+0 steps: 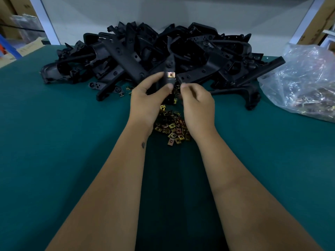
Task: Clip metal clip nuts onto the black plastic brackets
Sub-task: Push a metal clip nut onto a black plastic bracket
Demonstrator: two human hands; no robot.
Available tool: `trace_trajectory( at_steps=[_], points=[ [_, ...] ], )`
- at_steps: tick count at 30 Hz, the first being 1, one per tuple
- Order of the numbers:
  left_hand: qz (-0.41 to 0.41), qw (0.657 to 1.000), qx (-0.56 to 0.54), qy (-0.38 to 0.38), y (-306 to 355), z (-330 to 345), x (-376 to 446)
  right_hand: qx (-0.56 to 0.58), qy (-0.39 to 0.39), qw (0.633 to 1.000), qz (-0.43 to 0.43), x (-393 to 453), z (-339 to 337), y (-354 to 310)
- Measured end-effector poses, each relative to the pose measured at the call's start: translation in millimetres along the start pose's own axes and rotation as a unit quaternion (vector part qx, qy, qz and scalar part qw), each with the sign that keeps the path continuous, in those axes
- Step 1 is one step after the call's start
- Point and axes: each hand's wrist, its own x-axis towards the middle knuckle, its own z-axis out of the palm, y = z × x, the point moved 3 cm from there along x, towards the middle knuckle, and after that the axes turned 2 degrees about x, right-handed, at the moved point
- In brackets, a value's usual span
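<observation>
My left hand (148, 98) grips a black plastic bracket (170, 64) held upright above the green table. A shiny metal clip nut (171, 74) sits clipped on the bracket just above my left thumb. My right hand (196, 104) is right beside the bracket with its fingers curled, thumb and forefinger close to the bracket's lower edge; whether it holds a clip nut is hidden. A loose heap of gold clip nuts (172, 127) lies on the table between my wrists. A big pile of black brackets (154, 51) fills the far middle of the table.
A clear plastic bag (304, 82) with more clip nuts lies at the right. The green table mat (63, 142) stretches to the left and front. A white wall panel (163, 13) backs the pile. Cardboard boxes (320, 19) stand beyond the table's corners.
</observation>
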Motion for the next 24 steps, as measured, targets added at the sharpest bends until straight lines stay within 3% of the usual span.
trace_trajectory(
  at_steps=[6,10,24],
  points=[
    [-0.088,0.978,-0.174,0.074,-1,-18,10,-0.216,-0.128,0.968,0.002,2,11,11],
    [-0.112,0.967,-0.209,0.096,-2,-21,11,-0.310,-0.185,0.932,-0.036,-3,20,7],
    [-0.141,0.966,-0.203,0.080,-3,-14,11,-0.169,-0.156,0.970,-0.075,-4,18,4]
  ],
)
